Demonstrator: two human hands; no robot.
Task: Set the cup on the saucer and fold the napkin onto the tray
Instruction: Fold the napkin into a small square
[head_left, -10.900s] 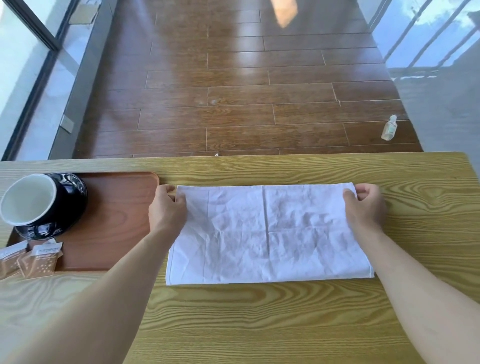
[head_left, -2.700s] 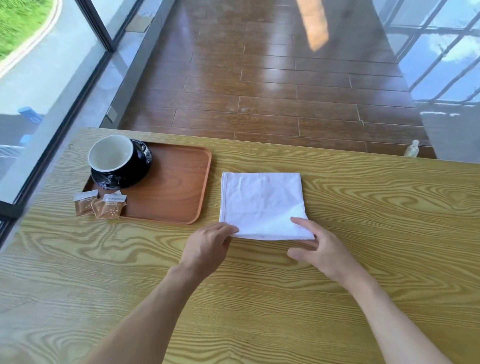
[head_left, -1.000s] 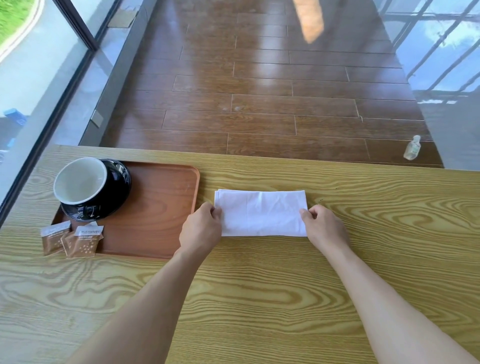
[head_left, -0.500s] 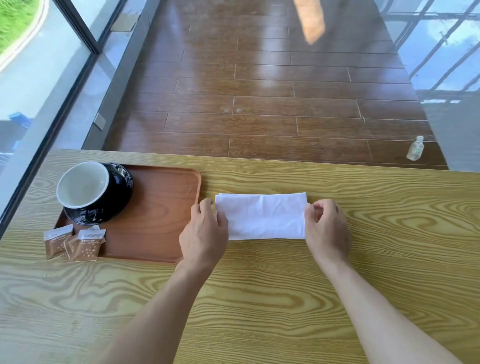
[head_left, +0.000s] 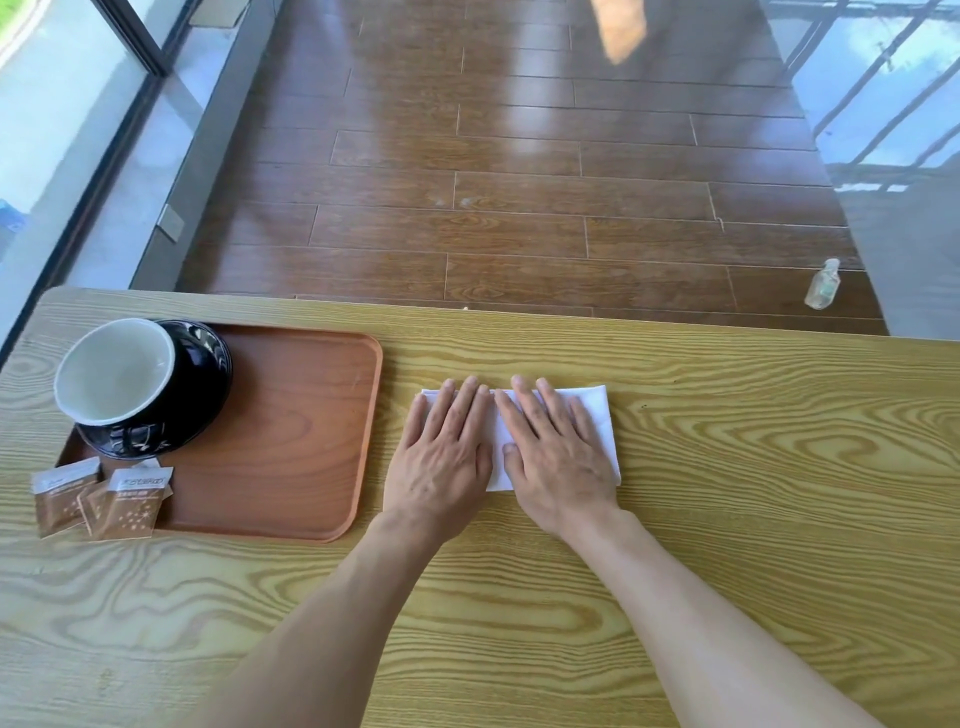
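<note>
Though sachets (head_left: 104, 499) printed, text unreadable; hands flat.

wood table (head_left: 727, 519) — glossy plank floor (head_left: 519, 234), windows (head_left: 62, 130)

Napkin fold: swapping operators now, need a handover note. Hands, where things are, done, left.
Left hand: flat, fingers straight, pressing the left part of the napkin.
Right hand: flat, pressing the napkin's middle and right.
Napkin: folded into a small rectangle on the table, just right of the tray, not on it.
Cup sits on the saucer at the tray's far left; sachets at its near left corner.
Done: cup on saucer, napkin folded.
Left: lift the napkin onto the tray.
</note>
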